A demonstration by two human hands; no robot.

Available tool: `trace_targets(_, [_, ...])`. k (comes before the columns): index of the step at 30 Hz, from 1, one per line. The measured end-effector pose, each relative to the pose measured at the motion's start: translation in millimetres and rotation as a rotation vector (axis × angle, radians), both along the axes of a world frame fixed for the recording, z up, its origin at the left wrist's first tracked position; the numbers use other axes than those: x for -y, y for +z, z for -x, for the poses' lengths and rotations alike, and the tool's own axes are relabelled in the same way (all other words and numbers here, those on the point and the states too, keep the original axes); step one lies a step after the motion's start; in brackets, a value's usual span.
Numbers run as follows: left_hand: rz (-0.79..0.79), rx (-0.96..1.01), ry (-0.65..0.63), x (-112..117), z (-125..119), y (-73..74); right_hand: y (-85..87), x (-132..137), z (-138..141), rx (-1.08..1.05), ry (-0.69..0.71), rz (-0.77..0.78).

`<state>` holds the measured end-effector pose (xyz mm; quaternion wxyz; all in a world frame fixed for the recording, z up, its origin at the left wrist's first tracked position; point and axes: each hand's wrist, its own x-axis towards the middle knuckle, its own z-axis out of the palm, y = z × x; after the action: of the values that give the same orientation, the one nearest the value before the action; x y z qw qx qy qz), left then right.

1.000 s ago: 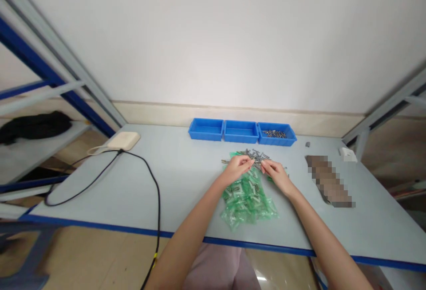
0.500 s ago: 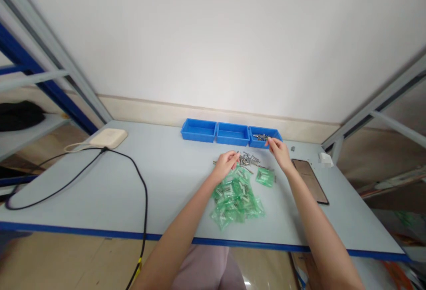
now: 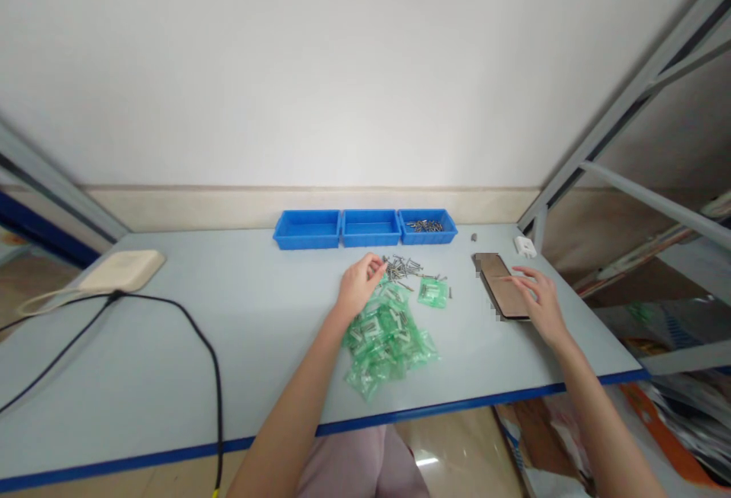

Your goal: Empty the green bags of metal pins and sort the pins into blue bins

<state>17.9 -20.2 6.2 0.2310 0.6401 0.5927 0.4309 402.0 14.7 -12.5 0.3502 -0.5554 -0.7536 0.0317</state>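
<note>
At the far left of the bench (image 3: 240,384) lies a flat cream box (image 3: 122,270), with a black cable (image 3: 197,338) running from it across the top and over the front edge. Along the back wall sit three blue trays in a row, touching one another: the left tray (image 3: 307,229) and middle tray (image 3: 371,228) show nothing inside, while the right tray (image 3: 427,227) holds a small heap of screws (image 3: 424,225). Below them, a heap of green bags (image 3: 385,346) spreads toward the front of the bench, with metal parts showing through the plastic. The left hand (image 3: 359,285) hangs just above that heap, its fingers drawn together right beside the loose screws (image 3: 400,269); whether it has hold of one, I can't tell. Just right of the screws lies a single green bag (image 3: 432,293). Further right, the right hand (image 3: 534,301) is open, empty, its fingers stretched across a dark phone (image 3: 496,282). Behind the phone are a small grey piece (image 3: 474,237) and a white block (image 3: 524,246).
</note>
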Motion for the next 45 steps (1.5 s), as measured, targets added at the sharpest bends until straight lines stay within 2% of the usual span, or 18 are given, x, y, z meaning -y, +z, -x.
trace_targets(2, [-0.071, -0.139, -0.01, -1.9, -1.1, -0.5, -13.1, 17.6, -15.5, -0.031, -0.063, 0.015])
trace_targets(4, [-0.131, -0.258, -0.049, -2.6, -1.8, -1.9, -17.6, 26.3, -21.5, -0.053, -0.094, 0.028])
trace_targets(10, [-0.085, -0.507, -0.093, -0.4, -0.2, -7.7, -11.5, 29.0, -23.2, -0.047, -0.052, 0.036])
trace_targets(20, [-0.078, -0.54, -0.085, -1.5, 0.4, -6.3, -15.7, 39.6, -23.9, -0.007, 0.032, 0.08])
trace_targets(28, [-0.105, -0.609, -0.087, -3.8, 1.4, -9.1, -8.6, 33.7, -21.9, -0.085, 0.011, 0.049])
trace_targets(38, [-0.064, -0.657, -0.063, -2.9, -1.0, -4.3, -13.1, 33.1, -22.9, -0.083, 0.033, 0.081])
trace_targets(45, [-0.071, -0.656, -0.077, -2.4, -1.7, -2.9, -12.2, 17.9, -14.8, -0.095, 0.018, 0.077])
